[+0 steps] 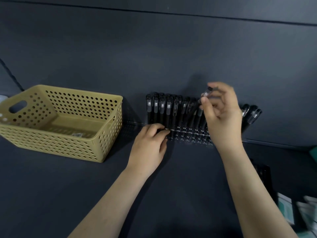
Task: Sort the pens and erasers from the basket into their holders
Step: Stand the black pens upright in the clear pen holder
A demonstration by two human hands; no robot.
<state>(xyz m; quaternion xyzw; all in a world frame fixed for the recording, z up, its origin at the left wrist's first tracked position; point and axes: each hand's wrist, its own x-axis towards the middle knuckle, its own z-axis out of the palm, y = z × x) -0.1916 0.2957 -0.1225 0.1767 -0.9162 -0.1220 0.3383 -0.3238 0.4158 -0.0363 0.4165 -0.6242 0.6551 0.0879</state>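
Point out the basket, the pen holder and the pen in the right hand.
basket (56,145): head view, perforated front wall.
pen holder (190,135): head view, clear front row of holes.
pen (205,93): head view, clear section near its top.

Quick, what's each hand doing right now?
Left hand: fingers curled on the clear plastic pen rack.
Right hand: pinching a black plastic pen above that rack.

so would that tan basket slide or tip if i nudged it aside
Probably light: the basket has thin perforated plastic walls and looks nearly empty. Its wide, low base suggests it would slide across the dark table rather than tip.
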